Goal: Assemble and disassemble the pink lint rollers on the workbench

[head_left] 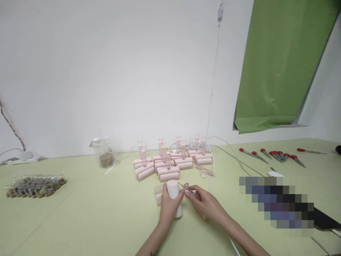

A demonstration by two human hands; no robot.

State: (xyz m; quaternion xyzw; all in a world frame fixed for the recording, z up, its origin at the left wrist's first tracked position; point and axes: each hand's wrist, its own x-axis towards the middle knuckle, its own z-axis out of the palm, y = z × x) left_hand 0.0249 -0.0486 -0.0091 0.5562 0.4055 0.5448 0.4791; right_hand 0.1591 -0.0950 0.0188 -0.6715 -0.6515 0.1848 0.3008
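My left hand (168, 204) is wrapped around a white roll (173, 190) that looks like a lint roller refill, tilted with its pale pink end facing up. In my right hand (204, 202) is a thin pointed metal tool (192, 193), its tip close to the roll's upper end. Part of a pink piece (204, 215) shows beneath my right hand, mostly hidden. Just behind my left hand lies a pale translucent cover (158, 195). Beyond my hands stand several pink lint rollers (169, 173) with clear pink handles upright. A loose pink handle part (204, 170) and a small heart-shaped ring (204, 174) lie beside them.
Several small glass-domed items (34, 186) sit at far left. A plastic bag with a brown container (106, 160) and a white strip (110, 169) are at the back. Red-handled tools (277, 155) lie at right, near a blurred-out dark object (279, 204). A white cable (212, 177) crosses the table.
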